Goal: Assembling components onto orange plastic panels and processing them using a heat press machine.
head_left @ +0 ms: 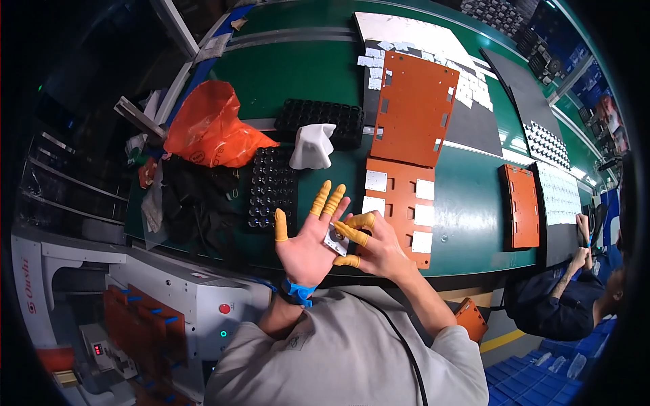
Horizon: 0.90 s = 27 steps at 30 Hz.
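Note:
My left hand [305, 254] is palm up with its fingers stretched apart, yellow finger cots on the thumb and some fingers. Against its fingers lies a small white square plate [335, 247] with a dark round part on it. My right hand [381, 249], also in yellow cots, pinches the plate from the right; its fingertips cover part of it. Just beyond the right hand is an orange fixture board [401, 174] carrying several white square plates [424, 215]. To the left of my hands stands a black tray [272, 193] of round dark parts.
A larger orange board [414, 108] leans over loose white plates farther back. Behind the left tray are another black tray [318, 120], a crumpled white cloth [313, 147] and an orange plastic bag [215, 128]. At right, a co-worker [565, 291] works beside another orange fixture [521, 206].

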Each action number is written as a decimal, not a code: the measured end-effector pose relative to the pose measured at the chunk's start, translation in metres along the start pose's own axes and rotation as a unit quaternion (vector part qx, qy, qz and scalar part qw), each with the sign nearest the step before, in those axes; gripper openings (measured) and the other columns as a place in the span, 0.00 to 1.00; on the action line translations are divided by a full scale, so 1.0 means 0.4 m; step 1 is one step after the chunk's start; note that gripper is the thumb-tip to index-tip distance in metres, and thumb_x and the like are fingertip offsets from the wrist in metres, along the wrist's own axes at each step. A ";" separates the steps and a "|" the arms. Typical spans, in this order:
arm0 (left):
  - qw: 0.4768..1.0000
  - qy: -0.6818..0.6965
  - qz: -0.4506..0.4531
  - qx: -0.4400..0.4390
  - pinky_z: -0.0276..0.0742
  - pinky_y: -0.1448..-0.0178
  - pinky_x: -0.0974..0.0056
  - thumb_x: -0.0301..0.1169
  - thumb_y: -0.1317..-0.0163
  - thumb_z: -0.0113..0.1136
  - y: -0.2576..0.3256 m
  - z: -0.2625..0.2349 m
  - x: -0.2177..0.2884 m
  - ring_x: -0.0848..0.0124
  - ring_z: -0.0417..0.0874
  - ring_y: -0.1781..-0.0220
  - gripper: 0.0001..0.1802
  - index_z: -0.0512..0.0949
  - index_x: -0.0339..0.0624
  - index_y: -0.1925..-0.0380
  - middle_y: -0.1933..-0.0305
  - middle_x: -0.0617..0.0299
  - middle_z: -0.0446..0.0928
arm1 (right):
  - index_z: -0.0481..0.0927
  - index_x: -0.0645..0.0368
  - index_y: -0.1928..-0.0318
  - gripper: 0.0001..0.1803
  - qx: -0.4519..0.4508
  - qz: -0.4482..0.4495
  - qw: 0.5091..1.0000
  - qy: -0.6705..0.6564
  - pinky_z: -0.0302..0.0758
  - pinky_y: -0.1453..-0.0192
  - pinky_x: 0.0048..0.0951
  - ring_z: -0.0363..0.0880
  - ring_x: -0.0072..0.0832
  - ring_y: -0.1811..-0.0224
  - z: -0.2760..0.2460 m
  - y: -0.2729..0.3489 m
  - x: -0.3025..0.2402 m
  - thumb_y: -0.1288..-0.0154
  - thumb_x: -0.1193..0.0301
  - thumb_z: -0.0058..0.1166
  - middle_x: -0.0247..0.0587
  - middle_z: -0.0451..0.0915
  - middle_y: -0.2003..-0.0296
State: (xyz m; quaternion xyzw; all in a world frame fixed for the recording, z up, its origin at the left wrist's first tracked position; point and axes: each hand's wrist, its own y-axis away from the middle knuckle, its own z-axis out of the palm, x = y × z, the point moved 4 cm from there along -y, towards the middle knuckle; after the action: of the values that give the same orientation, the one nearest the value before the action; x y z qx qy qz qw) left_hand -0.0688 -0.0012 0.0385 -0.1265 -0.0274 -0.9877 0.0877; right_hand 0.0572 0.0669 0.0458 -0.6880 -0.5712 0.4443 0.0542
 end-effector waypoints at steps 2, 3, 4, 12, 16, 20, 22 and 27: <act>0.999 0.019 -0.026 -0.007 0.46 0.19 0.51 0.72 0.38 0.41 0.002 0.005 -0.010 0.60 0.51 0.19 0.56 0.48 0.42 0.22 0.19 0.55 0.50 | 0.83 0.61 0.50 0.29 0.036 -0.027 0.999 0.016 0.74 0.64 0.35 0.74 0.37 0.64 -0.012 0.002 -0.010 0.52 0.63 0.74 0.42 0.78 0.58; 0.998 0.038 -0.051 -0.013 0.46 0.19 0.49 0.72 0.38 0.41 0.004 0.008 -0.019 0.60 0.51 0.19 0.56 0.47 0.42 0.22 0.19 0.54 0.50 | 0.83 0.60 0.51 0.26 0.055 -0.040 0.997 0.026 0.74 0.66 0.35 0.74 0.36 0.66 -0.015 0.009 -0.010 0.52 0.65 0.73 0.41 0.78 0.60; 0.997 0.020 -0.066 -0.020 0.46 0.19 0.47 0.72 0.38 0.41 0.005 0.003 -0.033 0.59 0.51 0.20 0.56 0.47 0.41 0.22 0.19 0.53 0.50 | 0.83 0.59 0.52 0.24 0.083 -0.031 0.995 0.039 0.73 0.68 0.34 0.73 0.36 0.69 -0.010 0.030 -0.002 0.54 0.68 0.70 0.41 0.79 0.61; 0.971 -0.235 -0.037 -0.011 0.59 0.24 0.58 0.55 0.26 0.46 0.011 -0.044 -0.086 0.63 0.69 0.30 0.40 0.58 0.35 0.27 0.31 0.54 0.69 | 0.84 0.58 0.53 0.23 0.168 0.061 0.982 0.058 0.71 0.65 0.36 0.74 0.39 0.65 -0.002 0.109 0.034 0.55 0.76 0.70 0.41 0.79 0.61; 0.843 -0.537 0.036 0.010 0.71 0.36 0.66 0.35 0.36 0.69 0.041 -0.040 -0.055 0.71 0.78 0.46 0.24 0.77 0.36 0.44 0.47 0.62 0.79 | 0.86 0.58 0.53 0.23 0.147 0.116 0.981 0.054 0.70 0.63 0.36 0.72 0.38 0.62 -0.048 0.113 0.019 0.55 0.74 0.70 0.40 0.77 0.62; 0.783 -0.619 0.054 0.026 0.69 0.60 0.72 0.36 0.41 0.73 0.047 -0.050 -0.052 0.79 0.70 0.67 0.21 0.82 0.39 0.51 0.61 0.70 0.77 | 0.86 0.56 0.51 0.25 0.107 0.123 0.986 0.042 0.69 0.59 0.37 0.72 0.37 0.60 -0.047 0.119 0.009 0.54 0.73 0.71 0.41 0.76 0.57; 0.790 -0.612 0.028 0.036 0.57 0.73 0.73 0.36 0.42 0.74 0.043 -0.058 -0.066 0.83 0.59 0.76 0.20 0.82 0.37 0.54 0.68 0.73 0.71 | 0.86 0.56 0.51 0.23 0.094 0.122 0.987 0.038 0.72 0.59 0.35 0.74 0.37 0.59 -0.041 0.127 0.005 0.52 0.73 0.70 0.43 0.76 0.53; 0.769 -0.636 0.056 0.020 0.57 0.73 0.72 0.36 0.41 0.74 0.039 -0.062 -0.071 0.82 0.60 0.76 0.17 0.83 0.37 0.58 0.71 0.71 0.72 | 0.83 0.59 0.47 0.25 0.068 0.159 0.985 -0.020 0.77 0.55 0.35 0.76 0.38 0.57 -0.040 0.129 -0.002 0.49 0.73 0.70 0.45 0.77 0.49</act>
State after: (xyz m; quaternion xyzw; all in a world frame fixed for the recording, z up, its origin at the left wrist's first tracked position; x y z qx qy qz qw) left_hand -0.0451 -0.0136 0.0080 -0.7252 -0.0893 -0.6741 0.1081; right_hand 0.1062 0.0555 0.0260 -0.7558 -0.4236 0.4990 0.0182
